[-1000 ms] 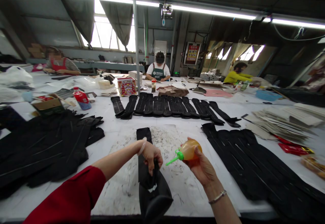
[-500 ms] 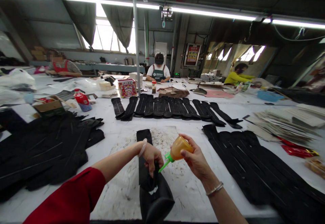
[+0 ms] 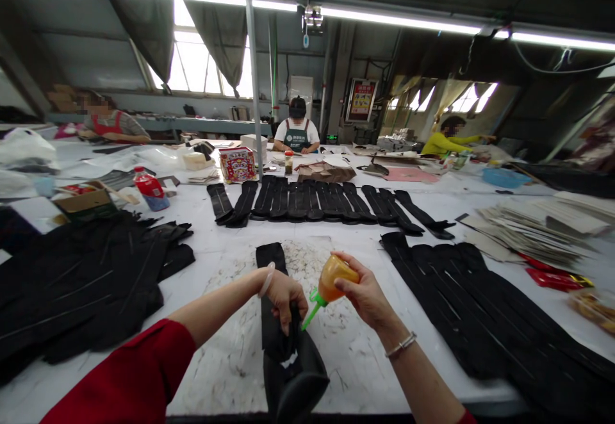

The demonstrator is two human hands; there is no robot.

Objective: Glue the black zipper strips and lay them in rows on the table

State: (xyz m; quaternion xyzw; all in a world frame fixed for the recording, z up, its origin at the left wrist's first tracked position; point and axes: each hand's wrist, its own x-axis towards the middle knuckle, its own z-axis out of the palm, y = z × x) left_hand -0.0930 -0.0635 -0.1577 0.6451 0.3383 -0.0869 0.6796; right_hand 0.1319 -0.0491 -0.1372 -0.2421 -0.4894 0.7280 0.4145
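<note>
While my left hand (image 3: pixel 283 294) pinches the black stocking (image 3: pixel 291 373) lying on the white table (image 3: pixel 225 373), my right hand (image 3: pixel 368 296) clasps the orange squeeze bottle (image 3: pixel 335 275), nozzle at the fabric. Stocking: light, limp; hold at the hem. Bottle: soft-walled; grip mid-body.

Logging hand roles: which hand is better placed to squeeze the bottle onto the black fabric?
Likely the right hand: it grips the orange bottle, nozzle tipped toward the black fabric the left hand pinches.
</note>
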